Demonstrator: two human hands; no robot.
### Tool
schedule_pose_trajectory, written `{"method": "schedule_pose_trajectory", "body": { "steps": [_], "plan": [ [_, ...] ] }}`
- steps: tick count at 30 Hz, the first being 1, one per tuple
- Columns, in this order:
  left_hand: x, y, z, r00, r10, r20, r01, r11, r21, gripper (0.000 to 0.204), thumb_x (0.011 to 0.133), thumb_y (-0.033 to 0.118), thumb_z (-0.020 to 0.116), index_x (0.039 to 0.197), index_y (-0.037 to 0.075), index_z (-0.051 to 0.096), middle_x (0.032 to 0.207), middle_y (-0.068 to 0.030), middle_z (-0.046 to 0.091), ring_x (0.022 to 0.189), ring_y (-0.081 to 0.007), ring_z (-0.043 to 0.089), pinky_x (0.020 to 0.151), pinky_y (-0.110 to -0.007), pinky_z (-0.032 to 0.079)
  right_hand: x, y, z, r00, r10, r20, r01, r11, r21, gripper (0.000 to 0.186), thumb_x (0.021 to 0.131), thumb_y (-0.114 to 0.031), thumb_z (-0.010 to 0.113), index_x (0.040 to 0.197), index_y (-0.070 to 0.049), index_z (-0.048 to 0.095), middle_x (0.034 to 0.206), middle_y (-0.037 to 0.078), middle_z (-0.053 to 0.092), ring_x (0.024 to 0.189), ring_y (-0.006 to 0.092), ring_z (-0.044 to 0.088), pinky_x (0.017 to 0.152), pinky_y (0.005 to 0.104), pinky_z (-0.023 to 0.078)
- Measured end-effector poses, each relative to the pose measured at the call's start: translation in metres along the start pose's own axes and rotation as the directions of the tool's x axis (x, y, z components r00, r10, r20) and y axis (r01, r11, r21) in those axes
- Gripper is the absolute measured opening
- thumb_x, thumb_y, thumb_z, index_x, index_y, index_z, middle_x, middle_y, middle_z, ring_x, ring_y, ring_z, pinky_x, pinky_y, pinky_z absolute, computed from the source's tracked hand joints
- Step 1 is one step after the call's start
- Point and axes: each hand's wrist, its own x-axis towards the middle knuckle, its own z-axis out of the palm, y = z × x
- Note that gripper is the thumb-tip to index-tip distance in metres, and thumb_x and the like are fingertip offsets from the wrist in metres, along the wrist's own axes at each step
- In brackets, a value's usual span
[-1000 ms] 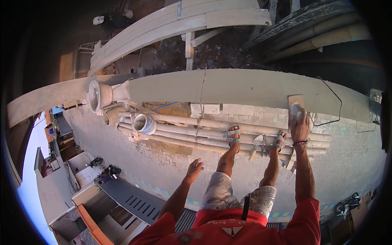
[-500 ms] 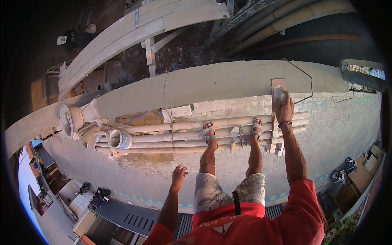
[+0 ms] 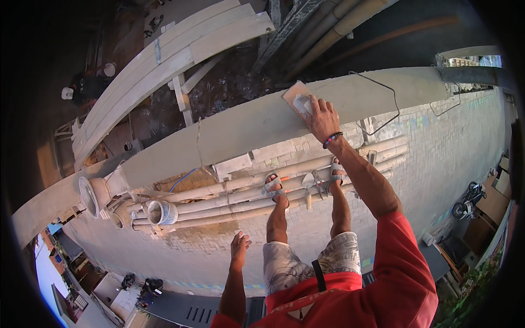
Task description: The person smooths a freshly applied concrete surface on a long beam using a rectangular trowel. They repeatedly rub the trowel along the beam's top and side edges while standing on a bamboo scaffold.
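Note:
My right hand (image 3: 322, 118) is closed on the pale handle of a plastering float (image 3: 294, 94). The float's flat board lies against the smooth grey face of a long concrete beam (image 3: 246, 131), tilted near its upper edge. My left hand (image 3: 239, 249) hangs free over the paving far below, fingers partly spread and slightly curled, with nothing in it. Beneath me, my sandalled feet stand on bamboo poles (image 3: 246, 203). Between the feet a trowel (image 3: 308, 181) lies on the poles.
A mortar-stained bucket (image 3: 162, 212) stands on the poles at left, beside a round pale tub (image 3: 94, 195). Bent wire (image 3: 395, 104) sticks out from the beam at right. Wooden planks (image 3: 164, 65) run beyond the beam. A drop to brick paving (image 3: 437, 164) lies beneath, with a parked motorcycle (image 3: 467, 202).
My right hand has swept the float leftward along the beam, and the float now tilts. The view has turned slightly. My left hand stays empty.

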Motion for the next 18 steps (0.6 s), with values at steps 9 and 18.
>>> {"method": "schedule_pose_trajectory", "body": {
  "steps": [9,18],
  "plan": [
    [0.0,0.002,0.005,0.999,0.046,0.025,-0.046,0.999,-0.002,0.065,0.095,0.039,0.056,0.143,0.0,0.037,0.123,-0.0195,0.06,0.099,-0.0257,0.065,0.086,-0.039,0.048,-0.051,0.076,-0.015,0.946,0.309,-0.094,-0.305,0.951,0.059,0.057,0.084,-0.021,0.063,0.135,-0.004,0.044,0.105,0.022,0.059,0.098,0.0404,0.057,0.084,0.0475,0.048],
    [0.015,0.023,0.014,1.0,-0.021,0.008,0.02,0.993,0.116,0.063,0.095,0.038,0.054,0.144,0.002,0.036,0.128,-0.0217,0.057,0.103,-0.0275,0.064,0.089,-0.039,0.047,-0.026,0.022,0.0,0.999,0.045,-0.021,-0.044,0.998,0.043,0.056,0.084,-0.025,0.066,0.133,-0.008,0.047,0.103,0.015,0.058,0.097,0.0348,0.055,0.084,0.0449,0.047]
  ]
}}
